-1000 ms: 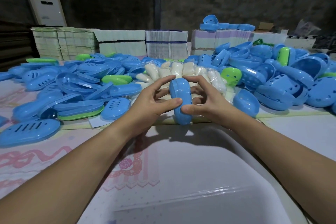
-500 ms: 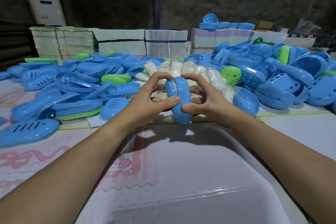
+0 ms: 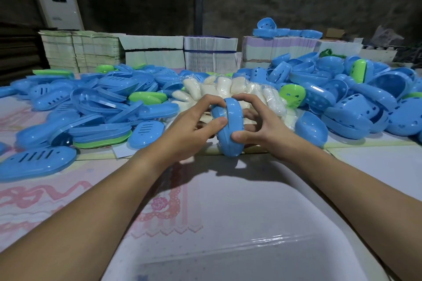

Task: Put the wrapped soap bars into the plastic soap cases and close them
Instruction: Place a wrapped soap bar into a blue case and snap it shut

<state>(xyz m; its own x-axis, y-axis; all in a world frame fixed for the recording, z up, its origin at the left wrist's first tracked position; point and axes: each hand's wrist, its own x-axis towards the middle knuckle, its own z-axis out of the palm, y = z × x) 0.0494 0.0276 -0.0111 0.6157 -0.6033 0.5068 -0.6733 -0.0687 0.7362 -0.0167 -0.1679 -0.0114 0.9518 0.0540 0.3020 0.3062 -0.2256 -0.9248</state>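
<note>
We work at a counter heaped with blue case halves, the pile spreading to either side of the soap case we hold on edge. Behind that case lie the wrapped soap bars in a row. Our left hand and right hand both curl round the case, thumbs pressing its near edge. We judge the closing step is in hand; next, squeeze until the halves seat, then set it aside.

Packing workshop — heaped soap cases, stacked cartons.
</note>
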